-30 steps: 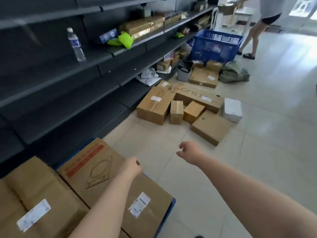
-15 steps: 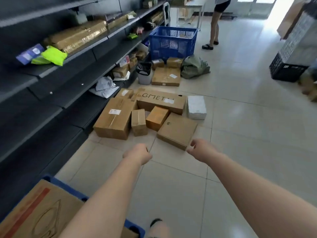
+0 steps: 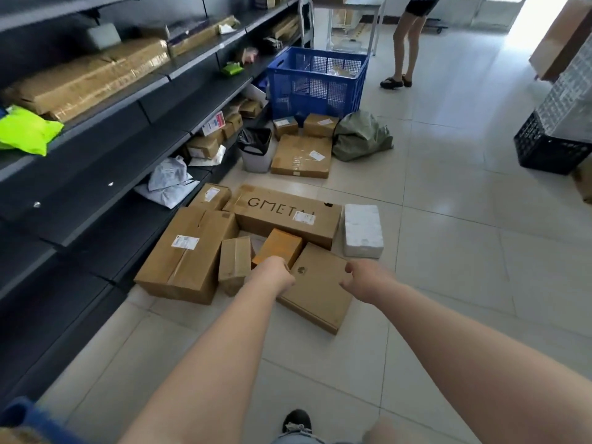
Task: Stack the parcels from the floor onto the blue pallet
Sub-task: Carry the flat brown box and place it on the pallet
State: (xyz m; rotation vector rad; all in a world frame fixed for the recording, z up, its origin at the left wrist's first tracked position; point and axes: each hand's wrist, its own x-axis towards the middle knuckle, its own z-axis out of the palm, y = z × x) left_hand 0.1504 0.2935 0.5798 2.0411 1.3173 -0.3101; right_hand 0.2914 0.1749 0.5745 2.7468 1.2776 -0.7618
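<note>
Both arms had advanced from the blue pallet point(image 3: 19, 415) to the floor parcels. Left hand point(image 3: 278, 273) and right hand point(image 3: 363, 278), loosely curled and empty, flanked the near flat parcel point(image 3: 315, 288).

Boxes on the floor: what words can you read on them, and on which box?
"GMETAL", partly hidden by a sticker: handwritten on the long flat box.
White labels on the big box, the flat box further back and the shelf parcels: too small to read.
Small logo on the flat square box: blurred.
</note>
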